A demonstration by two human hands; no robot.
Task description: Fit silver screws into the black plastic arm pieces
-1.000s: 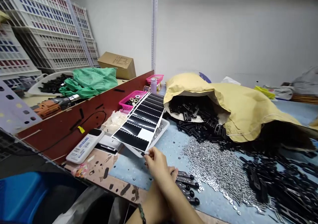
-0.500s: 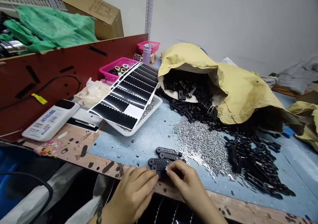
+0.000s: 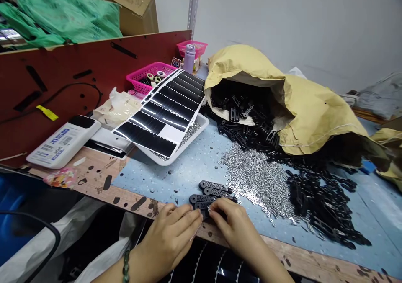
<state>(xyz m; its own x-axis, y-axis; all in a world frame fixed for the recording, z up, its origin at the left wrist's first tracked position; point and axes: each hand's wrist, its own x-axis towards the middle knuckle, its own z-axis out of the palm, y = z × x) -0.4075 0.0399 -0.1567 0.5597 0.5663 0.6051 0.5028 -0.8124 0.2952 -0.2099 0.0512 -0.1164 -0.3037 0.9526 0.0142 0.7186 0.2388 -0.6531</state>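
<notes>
Four stiff, light black perforated plastic links [image 3: 216,193] lie on a pale blue speckled mat [image 3: 157,182], your right hand [image 3: 238,232] pinching the nearest by its narrow end, best held there, your left hand [image 3: 171,237] curled beside it, grip unclear.

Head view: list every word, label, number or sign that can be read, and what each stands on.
White box: blue print on its face, too small to read.
Cardboard box: dark marks, too blurred to read.
Small card: too small to read.
No text can be quoted.
</notes>
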